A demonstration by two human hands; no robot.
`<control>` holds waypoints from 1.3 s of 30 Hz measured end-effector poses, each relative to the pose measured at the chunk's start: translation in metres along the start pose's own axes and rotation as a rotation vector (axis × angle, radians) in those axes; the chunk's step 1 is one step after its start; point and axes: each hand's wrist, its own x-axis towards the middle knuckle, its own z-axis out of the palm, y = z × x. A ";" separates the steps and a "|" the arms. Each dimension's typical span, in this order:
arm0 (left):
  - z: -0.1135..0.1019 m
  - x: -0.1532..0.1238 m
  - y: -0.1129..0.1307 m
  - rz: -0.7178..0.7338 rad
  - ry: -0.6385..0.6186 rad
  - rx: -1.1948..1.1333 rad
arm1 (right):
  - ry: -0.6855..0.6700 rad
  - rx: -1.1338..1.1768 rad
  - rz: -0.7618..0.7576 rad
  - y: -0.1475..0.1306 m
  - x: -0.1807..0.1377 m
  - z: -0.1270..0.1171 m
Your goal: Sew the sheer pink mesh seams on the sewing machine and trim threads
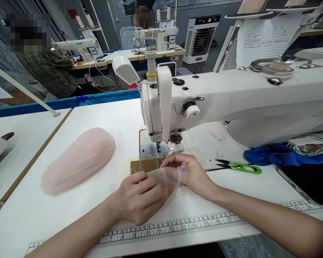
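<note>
Both my hands work a small piece of sheer pale fabric (169,176) on the table just in front of the sewing machine's needle and presser foot (158,147). My left hand (139,199) lies knuckles up with its fingers curled over the near end of the piece. My right hand (191,172) pinches the fabric's far edge, where a strip of it loops over the fingers. A brown plate (145,165) shows under the fabric, next to the metal needle plate.
A pile of pink sheer fabric (79,160) lies to the left. Green thread snips (240,166) and a blue cloth (274,154) lie to the right under the white machine arm (244,96). A ruler strip (177,225) edges the table. Another person sits far left.
</note>
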 end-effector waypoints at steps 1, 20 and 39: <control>0.000 0.001 0.000 0.002 -0.004 0.010 | 0.002 -0.013 -0.005 0.000 0.000 0.000; -0.001 0.001 0.000 0.008 -0.013 0.034 | -0.016 -0.049 0.004 0.002 0.001 -0.001; -0.003 0.000 -0.001 0.031 0.040 0.092 | -0.017 -0.059 0.023 -0.001 0.002 -0.001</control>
